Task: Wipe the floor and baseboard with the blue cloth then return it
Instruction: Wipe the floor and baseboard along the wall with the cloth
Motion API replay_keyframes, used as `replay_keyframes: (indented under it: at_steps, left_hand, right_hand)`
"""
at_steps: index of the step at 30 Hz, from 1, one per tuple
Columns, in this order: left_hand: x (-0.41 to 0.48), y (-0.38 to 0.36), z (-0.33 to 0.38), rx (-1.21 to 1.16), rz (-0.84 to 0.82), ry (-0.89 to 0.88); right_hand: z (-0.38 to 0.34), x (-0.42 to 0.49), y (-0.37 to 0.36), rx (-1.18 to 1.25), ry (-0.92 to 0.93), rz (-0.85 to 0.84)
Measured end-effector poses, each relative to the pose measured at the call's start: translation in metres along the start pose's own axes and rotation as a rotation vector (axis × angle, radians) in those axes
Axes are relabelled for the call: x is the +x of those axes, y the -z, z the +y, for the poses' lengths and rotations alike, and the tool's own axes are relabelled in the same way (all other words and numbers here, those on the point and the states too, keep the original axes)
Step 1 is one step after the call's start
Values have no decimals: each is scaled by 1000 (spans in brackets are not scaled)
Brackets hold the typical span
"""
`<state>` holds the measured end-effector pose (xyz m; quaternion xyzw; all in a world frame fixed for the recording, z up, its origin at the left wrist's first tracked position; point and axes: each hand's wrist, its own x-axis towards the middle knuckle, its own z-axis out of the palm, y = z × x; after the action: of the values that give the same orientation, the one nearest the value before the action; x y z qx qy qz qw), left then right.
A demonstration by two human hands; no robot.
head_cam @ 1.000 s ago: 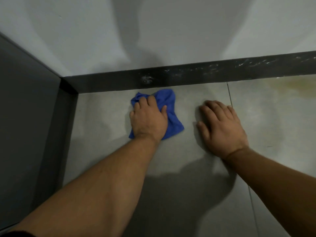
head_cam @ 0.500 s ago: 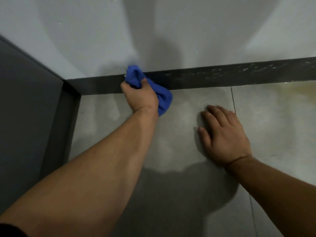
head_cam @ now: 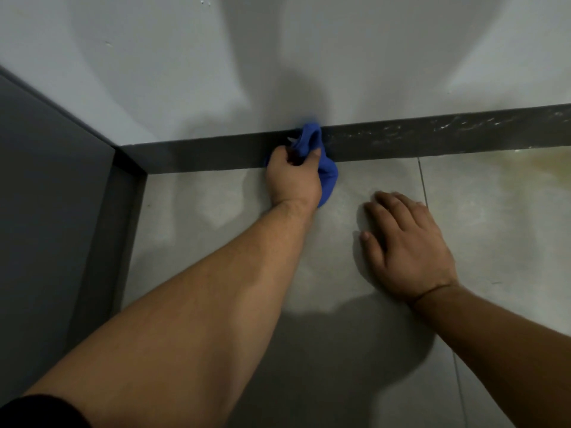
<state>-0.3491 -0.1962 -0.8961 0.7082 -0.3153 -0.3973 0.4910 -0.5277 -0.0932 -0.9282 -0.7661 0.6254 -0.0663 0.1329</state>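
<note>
Two hands are down at the corner where the floor (head_cam: 216, 217) meets the wall. My left hand (head_cam: 292, 180) is clenched around the blue cloth (head_cam: 324, 168), thumb and fingers bunching it, and it presses the upper part of the cloth against the dark baseboard (head_cam: 432, 137). The top of the cloth reaches the upper edge of the baseboard, touching the grey wall (head_cam: 185, 72) just above; the lower part hangs down past my palm on the right side of my wrist, to the floor. My right hand (head_cam: 404, 245) lies released, flat on the floor tile, palm down with fingers spread, to the right of my left hand and nearer to me. Right of the cloth the baseboard carries pale smears; left of it the surface looks darker and plain. A yellowish stain (head_cam: 525, 162) marks the floor beyond my right hand.
</note>
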Motion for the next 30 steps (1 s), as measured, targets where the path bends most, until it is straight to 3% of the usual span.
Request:
replay_keyframes:
  at_steps: [6, 15, 23, 30]
  left_hand:
    - [19, 30, -7, -83, 222, -41]
    - [18, 19, -9, -139, 239, 18]
    - [-4, -22, 1, 52, 59, 4]
    - [-13, -34, -4, 252, -66, -113]
  right_hand:
    - [2, -2, 0, 12, 10, 10]
    - [1, -2, 1, 4, 12, 16]
    - [4, 2, 0, -20, 7, 8]
    - [18, -3, 7, 21, 13, -15]
